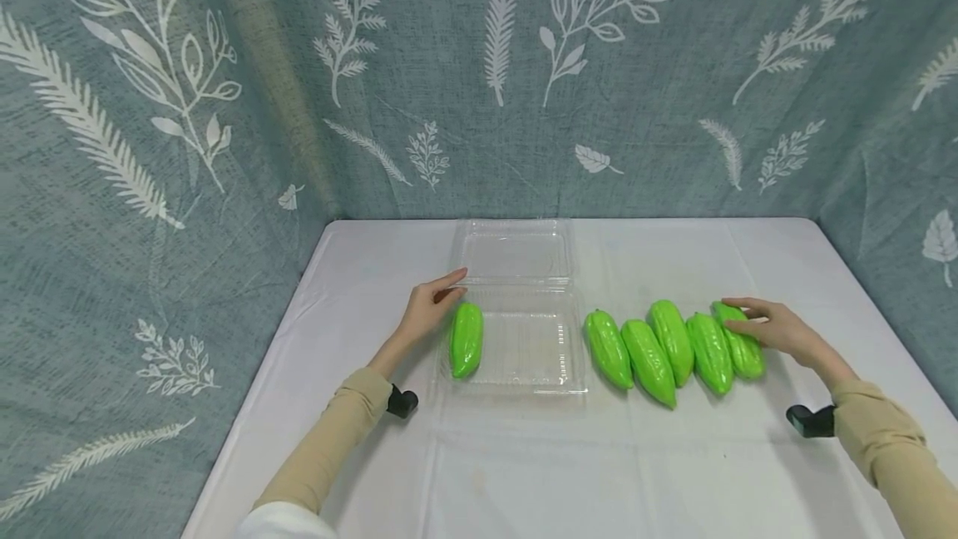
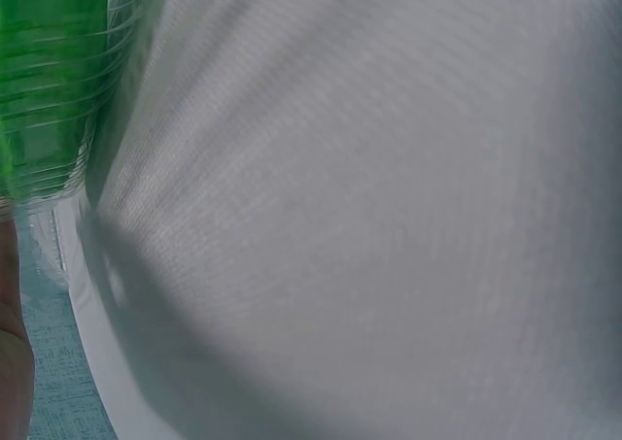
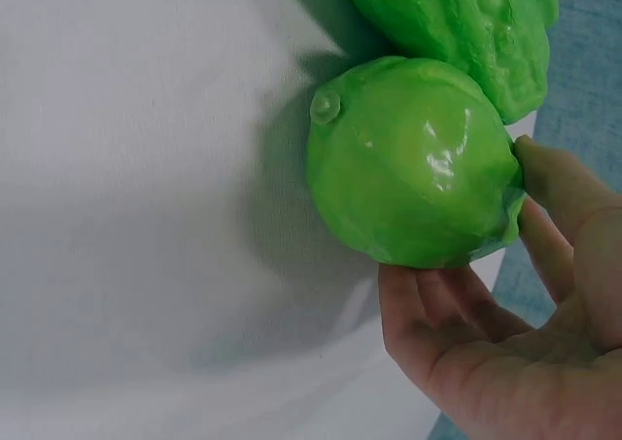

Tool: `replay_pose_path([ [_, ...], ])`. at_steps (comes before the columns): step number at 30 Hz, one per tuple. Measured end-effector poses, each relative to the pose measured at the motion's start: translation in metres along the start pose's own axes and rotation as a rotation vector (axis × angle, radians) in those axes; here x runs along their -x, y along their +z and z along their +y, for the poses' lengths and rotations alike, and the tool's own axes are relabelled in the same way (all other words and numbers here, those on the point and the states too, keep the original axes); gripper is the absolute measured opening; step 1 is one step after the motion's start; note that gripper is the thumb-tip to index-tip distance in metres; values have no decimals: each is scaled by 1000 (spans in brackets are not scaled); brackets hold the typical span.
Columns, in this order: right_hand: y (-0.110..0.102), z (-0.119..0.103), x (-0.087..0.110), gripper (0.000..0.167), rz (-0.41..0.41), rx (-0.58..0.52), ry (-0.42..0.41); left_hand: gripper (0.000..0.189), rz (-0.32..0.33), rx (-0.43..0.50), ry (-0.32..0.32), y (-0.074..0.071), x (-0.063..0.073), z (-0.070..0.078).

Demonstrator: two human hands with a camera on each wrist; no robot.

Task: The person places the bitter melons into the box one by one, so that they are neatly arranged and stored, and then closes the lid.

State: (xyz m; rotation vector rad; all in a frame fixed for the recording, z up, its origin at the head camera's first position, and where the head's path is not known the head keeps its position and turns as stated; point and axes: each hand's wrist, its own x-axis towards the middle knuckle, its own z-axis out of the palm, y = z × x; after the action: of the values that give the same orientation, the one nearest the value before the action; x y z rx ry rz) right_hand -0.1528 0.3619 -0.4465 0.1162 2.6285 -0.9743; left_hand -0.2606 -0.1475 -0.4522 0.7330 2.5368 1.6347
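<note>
A clear plastic clamshell box [image 1: 524, 364] lies with its lid [image 1: 512, 252] folded back. One glossy green elongated fruit [image 1: 467, 341] sits along the left side of its base. My left hand [image 1: 430, 306] pinches the box's left edge near the hinge; the left wrist view catches only a sliver of this hand [image 2: 12, 353] below the box's ribbed corner [image 2: 68, 119]. On the right, my right hand [image 1: 786, 333] grips the rightmost green fruit [image 1: 744, 356]. In the right wrist view, thumb and fingers are round the end of this fruit [image 3: 413, 168].
Several similar green fruits [image 1: 651, 360] lie side by side between the box and my right hand. A white cloth [image 1: 539, 472] covers the table. Blue-green leaf-patterned curtains [image 1: 449, 65] hang behind it and at both sides.
</note>
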Motion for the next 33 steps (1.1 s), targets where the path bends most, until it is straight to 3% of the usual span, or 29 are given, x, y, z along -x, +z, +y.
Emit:
replay_pose_path([
  [23, -5, -1, 1, 64, 75, -40, 12, 36, 5, -29, 9, 1, 0, 0],
  [30, -14, -10, -1, 64, 98, -35, 8, 36, 33, -24, 11, 8, -9, -34],
  [33, -19, -15, -2, 65, 108, -41, 10, 37, 31, -33, 7, 8, -11, -38],
])
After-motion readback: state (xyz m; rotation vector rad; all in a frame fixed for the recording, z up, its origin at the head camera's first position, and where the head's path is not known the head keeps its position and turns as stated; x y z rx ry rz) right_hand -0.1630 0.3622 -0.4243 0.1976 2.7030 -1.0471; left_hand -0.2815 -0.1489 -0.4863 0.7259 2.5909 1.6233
